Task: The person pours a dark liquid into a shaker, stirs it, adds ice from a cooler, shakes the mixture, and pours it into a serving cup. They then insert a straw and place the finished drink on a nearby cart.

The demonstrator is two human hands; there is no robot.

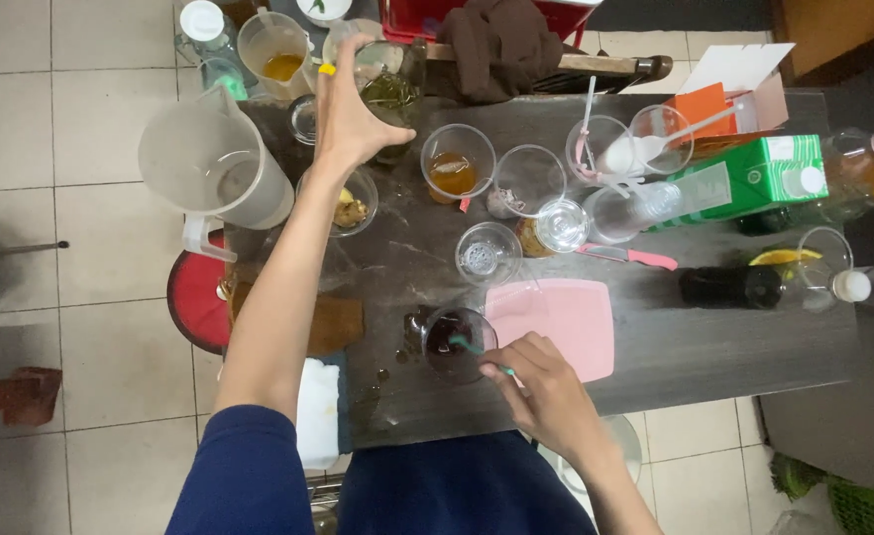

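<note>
**Currently: both hands engaged at a dark table of cups and bottles**

Currently the right hand (546, 388) is closed in a pinch on a teal stirrer (477, 352), at the near edge of the dark table (714, 347). The stirrer is thin and straight. Its long axis runs diagonally, from the fingers up and to the left in the view, and its far end sits inside a clear plastic cup (457, 344). This cup holds a dark, reddish-brown liquid and stands upright, just left of a pink cutting board (566, 315). Dark drops lie on the table beside the cup.

The left hand (351, 109) is stretched to the far side of the table. Its fingers are curled around a clear cup of greenish liquid (389, 97), gripping it from the left side. That cup is upright, with its open mouth upward.

Around the hands:
- A large translucent pitcher (214, 163) stands at the left edge of the table, spout to the far side.
- A clear cup with amber liquid (455, 163) stands right of the left hand.
- Several empty clear cups stand mid-table.
- A green carton (754, 176) lies on its side at the right, long axis left to right.
- A pink-handled knife (630, 257) lies just beyond the cutting board.
- A dark bottle (729, 286) lies on its side near the right edge.
</note>
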